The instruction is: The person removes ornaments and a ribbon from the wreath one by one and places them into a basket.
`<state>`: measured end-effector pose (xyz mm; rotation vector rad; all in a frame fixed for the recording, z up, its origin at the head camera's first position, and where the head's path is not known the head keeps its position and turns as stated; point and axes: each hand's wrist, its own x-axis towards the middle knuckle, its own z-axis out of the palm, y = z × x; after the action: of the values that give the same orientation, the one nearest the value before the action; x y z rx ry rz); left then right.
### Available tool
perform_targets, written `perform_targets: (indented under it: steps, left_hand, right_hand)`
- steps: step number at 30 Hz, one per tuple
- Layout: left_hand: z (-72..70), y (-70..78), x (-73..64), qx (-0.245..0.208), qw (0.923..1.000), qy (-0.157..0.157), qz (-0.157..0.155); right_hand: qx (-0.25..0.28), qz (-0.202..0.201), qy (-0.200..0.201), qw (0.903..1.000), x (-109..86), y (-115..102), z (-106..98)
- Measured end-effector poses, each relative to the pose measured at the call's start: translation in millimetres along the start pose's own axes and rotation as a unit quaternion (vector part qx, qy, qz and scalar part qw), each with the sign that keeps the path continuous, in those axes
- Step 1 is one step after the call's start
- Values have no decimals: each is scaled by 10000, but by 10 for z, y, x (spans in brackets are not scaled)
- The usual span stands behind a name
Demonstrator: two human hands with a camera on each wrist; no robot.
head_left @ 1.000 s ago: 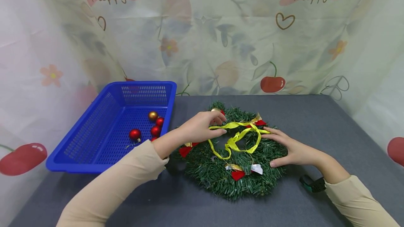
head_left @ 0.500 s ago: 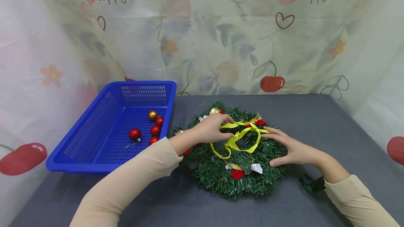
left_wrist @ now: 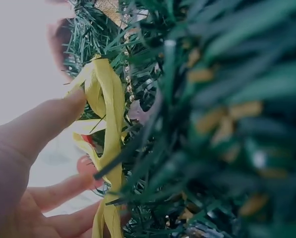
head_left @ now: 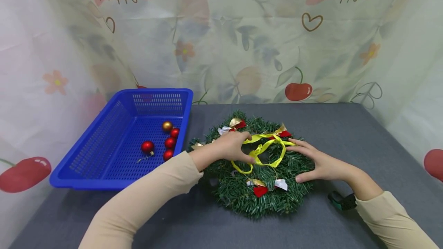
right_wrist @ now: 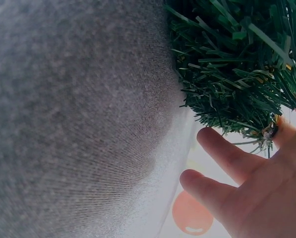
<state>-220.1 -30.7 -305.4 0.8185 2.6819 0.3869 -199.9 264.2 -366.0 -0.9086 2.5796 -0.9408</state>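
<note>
A green tinsel wreath (head_left: pixel 263 203) lies on the grey table, dressed with red, white and gold bows. Loops of yellow ribbon (head_left: pixel 264 149) spread across its middle. Over the wreath's left part, my left hand (head_left: pixel 230 148) reaches in at the ribbon. Its thumb (left_wrist: pixel 71 106) touches the ribbon in the left wrist view, the other fingers spread loosely behind. My right hand (head_left: pixel 318 162) rests against the wreath's right side, thumb and fingers apart, index fingertip right at the ribbon's end. In the right wrist view two straight fingers (right_wrist: pixel 227 153) lie beside the greenery.
A blue plastic basket (head_left: pixel 79 164) stands at the left, holding red baubles (head_left: pixel 147 147) and one gold bauble (head_left: pixel 167 126). The grey table (head_left: pixel 339 126) backs onto a printed curtain (head_left: pixel 221 49). A dark band (head_left: pixel 342 201) shows by the right wrist.
My left hand has moved right, further over the wreath's middle, uncovering the bows at its upper left. The right hand has stayed in place.
</note>
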Motion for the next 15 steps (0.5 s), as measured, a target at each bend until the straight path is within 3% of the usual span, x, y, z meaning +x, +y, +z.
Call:
perform_targets:
  steps: [4, 11, 15]
  left_hand:
    - [15, -11, -19, -95, 9998, -140, 63]
    - [61, -28, -58, -350, 9981, -129, 484]
    - [95, -24, -66, -386, 9971, -322, 569]
  right_hand:
    - [-23, -109, -21, 9999, 5, -7, -1]
    - [-15, -169, -17, 9999, 5, -14, -3]
    - [-17, -194, -5, 9998, 5, -14, -1]
